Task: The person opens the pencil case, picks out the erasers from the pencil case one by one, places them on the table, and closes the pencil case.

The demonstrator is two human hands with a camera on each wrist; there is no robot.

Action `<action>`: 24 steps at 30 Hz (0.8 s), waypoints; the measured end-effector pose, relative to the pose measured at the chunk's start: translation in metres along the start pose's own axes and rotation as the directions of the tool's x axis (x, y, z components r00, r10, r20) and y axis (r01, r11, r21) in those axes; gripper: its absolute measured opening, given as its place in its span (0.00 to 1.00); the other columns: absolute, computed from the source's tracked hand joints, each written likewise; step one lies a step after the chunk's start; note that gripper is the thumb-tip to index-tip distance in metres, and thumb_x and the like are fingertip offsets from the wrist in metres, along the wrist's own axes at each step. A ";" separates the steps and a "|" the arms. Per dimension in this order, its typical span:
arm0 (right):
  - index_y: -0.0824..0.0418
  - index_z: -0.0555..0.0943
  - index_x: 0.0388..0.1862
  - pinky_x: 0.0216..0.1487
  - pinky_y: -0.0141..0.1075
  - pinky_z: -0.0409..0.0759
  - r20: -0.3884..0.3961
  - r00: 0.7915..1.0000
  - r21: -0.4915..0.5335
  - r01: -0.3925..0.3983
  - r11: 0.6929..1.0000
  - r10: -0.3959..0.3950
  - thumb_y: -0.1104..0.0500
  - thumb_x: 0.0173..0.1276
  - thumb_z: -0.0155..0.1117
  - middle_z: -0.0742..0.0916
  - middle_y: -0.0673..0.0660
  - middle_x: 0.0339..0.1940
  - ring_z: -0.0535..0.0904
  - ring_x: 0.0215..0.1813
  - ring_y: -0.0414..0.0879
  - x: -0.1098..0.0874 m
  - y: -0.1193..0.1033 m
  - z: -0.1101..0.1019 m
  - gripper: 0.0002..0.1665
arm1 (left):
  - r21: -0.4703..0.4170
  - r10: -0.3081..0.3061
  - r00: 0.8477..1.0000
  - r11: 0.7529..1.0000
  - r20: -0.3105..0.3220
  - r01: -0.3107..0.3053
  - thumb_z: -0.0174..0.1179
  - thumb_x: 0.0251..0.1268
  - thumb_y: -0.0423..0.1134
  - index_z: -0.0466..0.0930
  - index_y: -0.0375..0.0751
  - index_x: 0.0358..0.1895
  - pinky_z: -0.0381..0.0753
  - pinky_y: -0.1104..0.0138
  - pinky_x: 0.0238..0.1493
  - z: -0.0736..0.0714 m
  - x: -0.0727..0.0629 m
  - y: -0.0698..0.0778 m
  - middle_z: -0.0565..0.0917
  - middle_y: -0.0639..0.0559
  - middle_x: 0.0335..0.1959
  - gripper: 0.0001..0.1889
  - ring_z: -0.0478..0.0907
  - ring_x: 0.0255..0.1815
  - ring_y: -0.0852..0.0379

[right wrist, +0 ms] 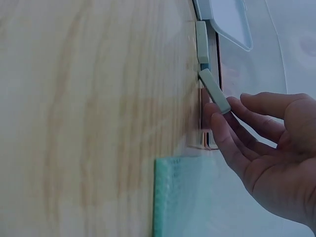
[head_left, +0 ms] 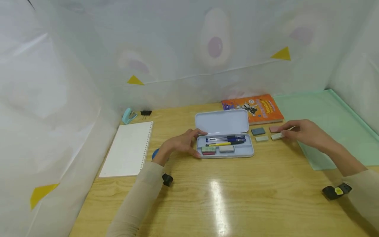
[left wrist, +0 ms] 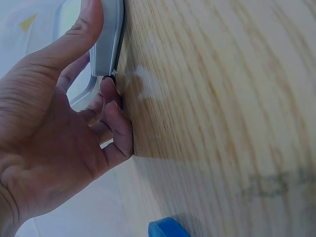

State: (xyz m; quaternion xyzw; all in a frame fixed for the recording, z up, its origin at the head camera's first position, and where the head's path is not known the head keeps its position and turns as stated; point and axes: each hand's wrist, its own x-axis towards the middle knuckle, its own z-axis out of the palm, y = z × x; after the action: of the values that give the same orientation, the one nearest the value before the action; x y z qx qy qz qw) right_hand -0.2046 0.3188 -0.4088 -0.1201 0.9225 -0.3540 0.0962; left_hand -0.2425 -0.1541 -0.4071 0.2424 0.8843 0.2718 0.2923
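An open light-blue pencil case (head_left: 244,151) lies on the table with its lid (head_left: 222,121) tipped back. Pens (head_left: 225,139), a yellow-and-black pen (head_left: 222,144), a green eraser (head_left: 208,149) and a whitish eraser (head_left: 226,149) lie inside. My left hand (head_left: 184,142) holds the case's left end, thumb at the front corner and fingers behind. To the right, my right hand (head_left: 308,134) pinches the end of a pale eraser (right wrist: 212,89) with its fingertips. Beside it lie a pink eraser (head_left: 273,129), a blue-grey eraser (head_left: 258,131) and another pale eraser (head_left: 262,139).
An orange book (head_left: 260,107) lies behind the case. A translucent green mat (head_left: 334,131) covers the right side. At left are a white notepad (head_left: 127,148), a turquoise stapler (head_left: 128,116), a black binder clip (head_left: 146,113) and a blue object (left wrist: 168,228), partly hidden by my left arm.
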 end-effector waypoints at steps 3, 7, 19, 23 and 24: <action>0.64 0.82 0.62 0.39 0.38 0.82 0.008 1.000 0.006 -0.006 1.000 0.006 0.49 0.82 0.58 0.88 0.64 0.53 0.85 0.42 0.38 -0.006 0.005 -0.005 0.22 | 0.003 0.009 1.000 1.000 0.004 -0.009 0.79 0.57 0.48 0.59 0.61 0.79 0.67 0.52 0.68 0.002 0.002 -0.001 0.66 0.45 0.68 0.48 0.65 0.65 0.49; 0.65 0.80 0.64 0.39 0.38 0.82 -0.003 1.000 0.029 0.008 1.000 -0.008 0.51 0.84 0.56 0.89 0.64 0.51 0.86 0.40 0.43 -0.011 0.009 -0.013 0.22 | -0.001 0.002 1.000 1.000 -0.003 -0.002 0.80 0.57 0.48 0.60 0.62 0.79 0.67 0.51 0.69 0.002 0.002 -0.001 0.66 0.45 0.69 0.49 0.65 0.65 0.49; 0.63 0.82 0.63 0.42 0.34 0.82 -0.022 0.993 0.147 0.117 0.982 -0.115 0.56 0.81 0.61 0.89 0.55 0.52 0.85 0.45 0.42 -0.011 -0.021 0.005 0.19 | 0.005 -0.009 1.000 1.000 -0.006 0.009 0.79 0.58 0.47 0.59 0.62 0.79 0.67 0.51 0.69 0.002 0.001 0.000 0.66 0.45 0.69 0.48 0.65 0.65 0.49; 0.63 0.84 0.59 0.42 0.34 0.82 -0.005 0.980 0.142 0.200 0.969 -0.201 0.59 0.78 0.65 0.89 0.58 0.49 0.84 0.42 0.41 -0.003 -0.042 0.035 0.16 | 0.007 -0.011 1.000 1.000 -0.006 0.011 0.79 0.58 0.48 0.59 0.62 0.79 0.67 0.51 0.69 0.002 0.001 0.001 0.66 0.45 0.69 0.48 0.65 0.65 0.49; 0.63 0.84 0.58 0.41 0.34 0.82 0.002 0.976 0.143 0.215 0.966 -0.217 0.60 0.77 0.66 0.89 0.58 0.49 0.84 0.42 0.42 -0.001 -0.048 0.042 0.15 | 0.006 -0.011 1.000 1.000 -0.006 0.011 0.79 0.58 0.48 0.59 0.63 0.79 0.67 0.51 0.68 0.002 0.001 0.001 0.66 0.45 0.69 0.48 0.65 0.65 0.49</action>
State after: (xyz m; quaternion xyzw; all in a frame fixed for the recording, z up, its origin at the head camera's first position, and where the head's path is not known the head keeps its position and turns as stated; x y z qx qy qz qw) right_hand -0.1848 0.2582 -0.4075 -0.2158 0.8755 -0.4260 0.0736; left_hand -0.2415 -0.1523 -0.4085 0.2376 0.8873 0.2683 0.2904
